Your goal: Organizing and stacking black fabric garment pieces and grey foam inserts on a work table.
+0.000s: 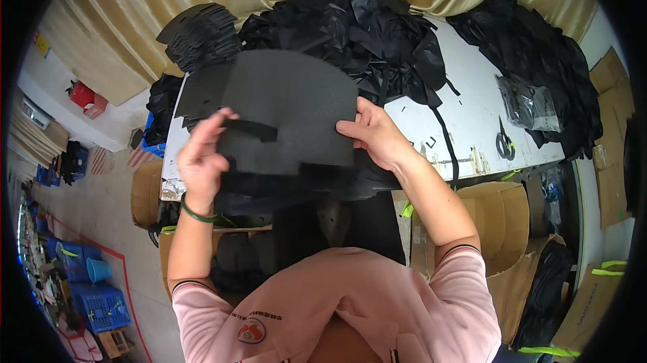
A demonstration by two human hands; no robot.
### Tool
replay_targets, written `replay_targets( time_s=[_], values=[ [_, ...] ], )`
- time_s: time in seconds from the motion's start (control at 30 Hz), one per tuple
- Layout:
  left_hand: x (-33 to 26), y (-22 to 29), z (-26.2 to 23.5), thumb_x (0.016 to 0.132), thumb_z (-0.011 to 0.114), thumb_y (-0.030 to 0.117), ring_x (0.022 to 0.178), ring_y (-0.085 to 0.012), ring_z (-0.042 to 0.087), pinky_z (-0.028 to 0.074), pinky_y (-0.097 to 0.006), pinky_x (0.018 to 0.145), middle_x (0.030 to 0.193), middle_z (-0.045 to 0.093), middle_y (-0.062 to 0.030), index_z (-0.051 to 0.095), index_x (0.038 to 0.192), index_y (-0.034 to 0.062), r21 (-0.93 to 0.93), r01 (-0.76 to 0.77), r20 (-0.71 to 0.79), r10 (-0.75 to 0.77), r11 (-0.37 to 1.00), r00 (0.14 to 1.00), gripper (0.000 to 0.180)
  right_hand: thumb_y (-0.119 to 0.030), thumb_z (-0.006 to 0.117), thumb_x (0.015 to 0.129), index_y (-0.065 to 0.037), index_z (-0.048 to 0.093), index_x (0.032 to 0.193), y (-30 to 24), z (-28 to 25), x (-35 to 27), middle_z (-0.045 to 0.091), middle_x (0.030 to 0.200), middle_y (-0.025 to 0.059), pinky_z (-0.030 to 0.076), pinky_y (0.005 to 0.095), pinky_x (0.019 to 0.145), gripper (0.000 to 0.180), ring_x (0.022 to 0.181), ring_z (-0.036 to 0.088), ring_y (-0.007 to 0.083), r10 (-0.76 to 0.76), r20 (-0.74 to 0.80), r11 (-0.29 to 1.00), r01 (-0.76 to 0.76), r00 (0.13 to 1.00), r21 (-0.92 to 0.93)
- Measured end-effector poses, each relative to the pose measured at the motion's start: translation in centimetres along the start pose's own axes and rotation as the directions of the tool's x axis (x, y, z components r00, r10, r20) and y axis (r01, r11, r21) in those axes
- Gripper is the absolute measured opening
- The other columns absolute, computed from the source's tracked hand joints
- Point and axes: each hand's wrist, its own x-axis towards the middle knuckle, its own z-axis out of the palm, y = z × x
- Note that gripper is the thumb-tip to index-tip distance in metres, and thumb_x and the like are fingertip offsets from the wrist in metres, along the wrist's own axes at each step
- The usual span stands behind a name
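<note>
Right hand (379,135): pinching black panel (296,86), right edge.
Left hand (202,161): nearer the strap (253,128) (blurred; can't tell its grip).
Worktop (472,113): strap roughly parallel with near edge.

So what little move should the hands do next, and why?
Perhaps the left hand should pinch the left end of the short black strap: it is right beside that end, though blur hides whether they touch. The right hand grips the right edge of the round-topped black panel, which should help hold it steady.
</note>
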Motion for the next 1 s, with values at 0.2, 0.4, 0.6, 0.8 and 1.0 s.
replay_targets(
  time_s=[0.2, 0.4, 0.6, 0.8, 1.0],
  values=[
    [-1.1, -0.2, -5.2, 0.091, 0.061, 0.001, 0.086, -0.0106, 0.063, 0.050, -0.024, 0.081, 0.094, 0.066, -0.0046, 0.060, 0.109, 0.0032, -0.141, 0.032, -0.590, -0.110, 0.989, 0.800, 0.018, -0.006, 0.068, 0.085, -0.003, 0.052, 0.112, 6.0, -7.1, -2.1, 0.065, 0.079, -0.0001, 0.039, 0.0167, 0.049, 0.032, 0.060, 0.054, 0.0043, 0.225, -0.255, 0.944, -0.275, 0.940, -0.182],
    [-8.2, -4.5, -12.4, 0.091, 0.059, 0.001, 0.073, -0.0089, 0.058, 0.048, -0.022, 0.068, 0.088, 0.063, -0.0030, 0.057, 0.109, 0.0049, -0.023, 0.331, -0.739, -0.239, 0.943, 0.630, 0.019, -0.010, 0.074, 0.082, -0.003, 0.051, 0.112, 9.0, -12.9, -6.5, 0.062, 0.075, 0.0019, 0.039, 0.0223, 0.044, 0.038, 0.057, 0.052, 0.0083, 0.301, -0.434, 0.826, -0.460, 0.849, -0.326],
    [-13.9, -9.5, -17.0, 0.089, 0.064, 0.007, 0.072, -0.0108, 0.055, 0.048, -0.023, 0.066, 0.089, 0.060, -0.0038, 0.056, 0.111, 0.0070, -0.138, 0.606, -0.782, -0.462, 0.783, 0.418, 0.024, -0.013, 0.075, 0.081, -0.002, 0.051, 0.111, 9.1, -13.6, -7.4, 0.058, 0.071, -0.0001, 0.040, 0.0225, 0.043, 0.040, 0.053, 0.049, 0.0073, 0.334, -0.461, 0.793, -0.510, 0.822, -0.335],
    [-10.4, -6.8, -4.7, 0.096, 0.056, 0.024, 0.087, -0.0156, 0.060, 0.048, -0.029, 0.084, 0.097, 0.066, -0.0087, 0.063, 0.100, -0.0002, 0.030, 0.653, -0.265, -0.623, 0.757, 0.735, 0.025, -0.013, 0.075, 0.081, -0.002, 0.052, 0.114, 9.4, -14.3, -8.2, 0.059, 0.072, -0.0010, 0.039, 0.0197, 0.043, 0.041, 0.051, 0.047, 0.0059, 0.349, -0.473, 0.867, -0.470, 0.809, -0.164],
    [-12.3, -4.3, 10.6, 0.098, 0.045, 0.042, 0.129, -0.0318, 0.046, 0.032, -0.043, 0.111, 0.130, 0.055, -0.0213, 0.043, 0.133, -0.0073, -0.531, 0.846, 0.632, -0.642, 0.050, 0.435, 0.060, -0.006, 0.069, 0.085, -0.001, 0.052, 0.116, 8.6, -14.4, -7.7, 0.068, 0.093, 0.0080, 0.055, 0.0209, 0.063, 0.036, 0.074, 0.067, 0.0119, 0.393, -0.338, 0.917, -0.390, 0.855, 0.080]
  ],
)
